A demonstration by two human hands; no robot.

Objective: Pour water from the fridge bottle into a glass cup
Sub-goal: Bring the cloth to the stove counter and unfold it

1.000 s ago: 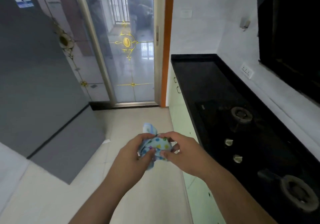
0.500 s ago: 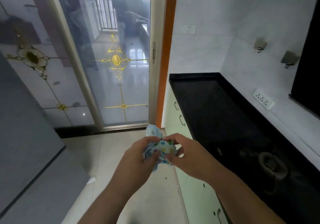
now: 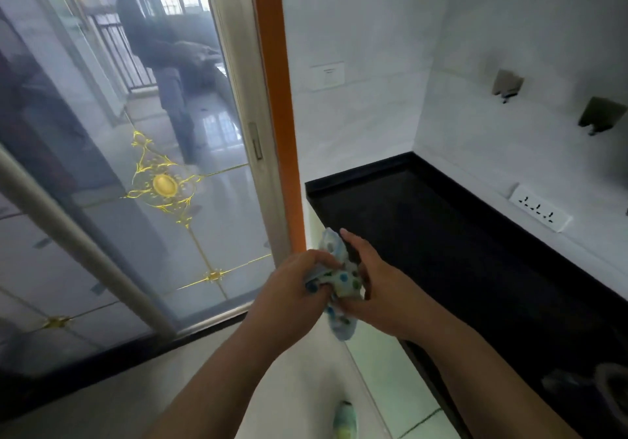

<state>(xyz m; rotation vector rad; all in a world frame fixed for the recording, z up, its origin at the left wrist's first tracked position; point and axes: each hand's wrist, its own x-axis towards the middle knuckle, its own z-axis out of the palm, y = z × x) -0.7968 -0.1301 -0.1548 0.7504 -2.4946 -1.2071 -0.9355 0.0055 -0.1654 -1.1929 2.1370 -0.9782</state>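
Both hands meet in front of me over the floor, beside the left end of the black counter (image 3: 424, 221). My left hand (image 3: 292, 289) and my right hand (image 3: 377, 289) grip a small crumpled cloth (image 3: 339, 282), white-blue with coloured dots. Part of the cloth sticks up above the fingers and part hangs below them. No bottle, fridge or glass cup is in view.
A sliding glass door (image 3: 153, 166) with gold ornaments and an orange frame (image 3: 275, 98) fills the left. On the white wall sit a socket strip (image 3: 540, 207) and two hooks (image 3: 506, 85). A stove burner (image 3: 611, 394) shows at the lower right. A small green-blue object (image 3: 345, 421) lies on the floor.
My view has swung up and right: the grey fridge door has left the frame and the counter end has come closer. Both hands kept hold of the cloth and kneaded it.
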